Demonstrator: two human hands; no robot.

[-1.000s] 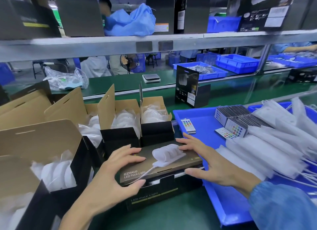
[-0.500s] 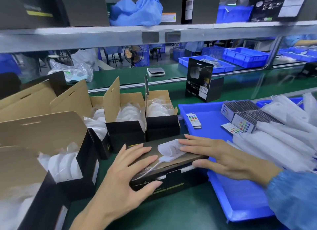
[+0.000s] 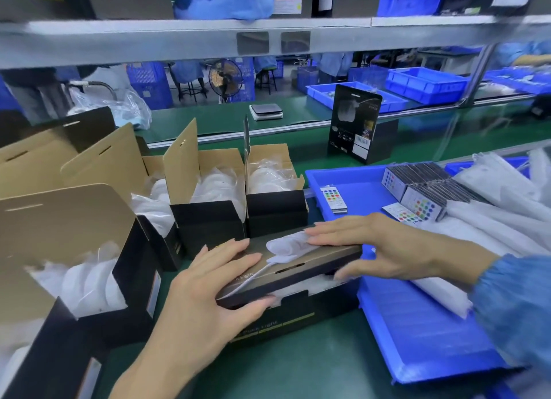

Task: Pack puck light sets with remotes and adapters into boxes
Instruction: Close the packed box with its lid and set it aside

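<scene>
a worker's flat, open left hand (image 3: pixel 205 282) and right hand (image 3: pixel 384 243) press one box lid (image 3: pixel 298 264) nearly shut, while several open boxes (image 3: pixel 208 190) await remotes (image 3: pixel 334 199).

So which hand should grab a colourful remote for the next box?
Probably the right hand. It lies flat on the gold cardboard lid right beside the blue plastic tray, where the loose white remote with coloured buttons lies. The left hand presses the lid's other side, farther away.
</scene>
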